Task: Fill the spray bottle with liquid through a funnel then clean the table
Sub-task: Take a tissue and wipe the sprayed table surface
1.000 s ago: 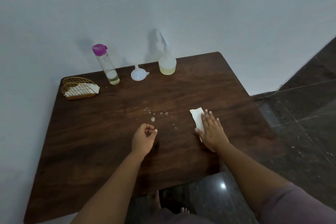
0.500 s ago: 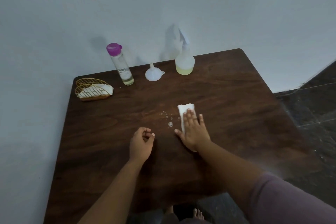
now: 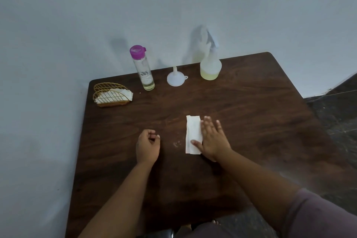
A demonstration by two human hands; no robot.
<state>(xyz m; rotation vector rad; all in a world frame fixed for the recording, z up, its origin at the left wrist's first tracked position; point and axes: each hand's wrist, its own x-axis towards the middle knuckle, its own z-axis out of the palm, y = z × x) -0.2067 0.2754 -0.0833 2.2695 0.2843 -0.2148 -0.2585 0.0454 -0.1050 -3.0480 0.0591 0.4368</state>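
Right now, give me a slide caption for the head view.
Right hand presses a tissue flat on the table; left hand rests curled.

Two hands: left hand [image 3: 147,146] and right hand [image 3: 212,141]. One folded tissue [image 3: 192,134] under the right fingers [image 3: 207,124]. A few droplets [image 3: 176,144] just left of the right thumb. Beyond the fingertips: one spray bottle [image 3: 210,64], one funnel [image 3: 176,79], one purple-capped bottle [image 3: 143,68], one wire holder [image 3: 111,94] with tissues; count unclear. One table [image 3: 251,121].
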